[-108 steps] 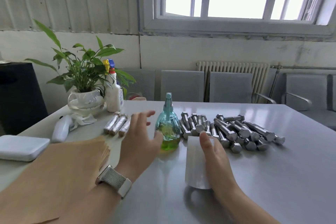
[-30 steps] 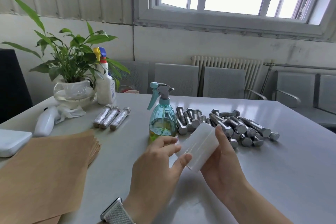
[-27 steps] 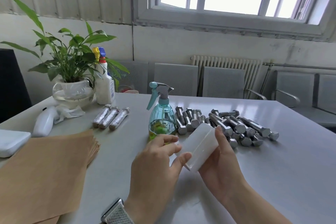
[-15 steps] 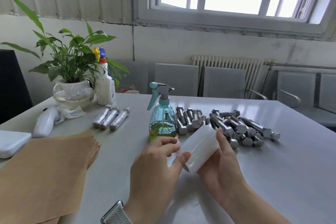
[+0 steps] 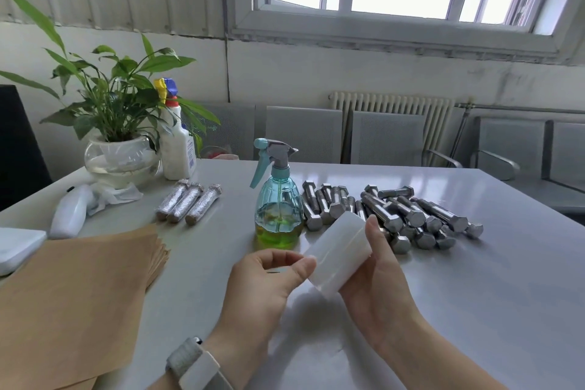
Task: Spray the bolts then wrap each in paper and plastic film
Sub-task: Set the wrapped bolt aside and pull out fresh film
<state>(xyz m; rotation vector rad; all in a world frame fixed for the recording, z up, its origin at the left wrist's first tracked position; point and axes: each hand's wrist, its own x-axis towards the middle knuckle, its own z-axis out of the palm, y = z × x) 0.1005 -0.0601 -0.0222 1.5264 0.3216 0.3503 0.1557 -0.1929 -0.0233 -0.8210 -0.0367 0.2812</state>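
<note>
my right hand [image 5: 376, 282] cups the plastic film roll [image 5: 340, 252] above the table [image 5: 474, 310], fingers curled round it. my left hand [image 5: 264, 285] pinches at the roll's near edge, thumb and forefinger together. bolts [image 5: 399, 215] piled behind, beside the spray bottle [image 5: 278, 209]; paper stack [image 5: 72, 291] at left.

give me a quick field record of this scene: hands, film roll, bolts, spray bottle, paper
right hand: grips the film roll, held tilted above the table
left hand: fingertips pinch at the roll's near edge
bare bolts: heaped right of the spray bottle
wrapped bolts: three, side by side, left of the bottle
spray bottle: upright, greenish liquid low inside
brown paper: stacked sheets, table's left
</note>
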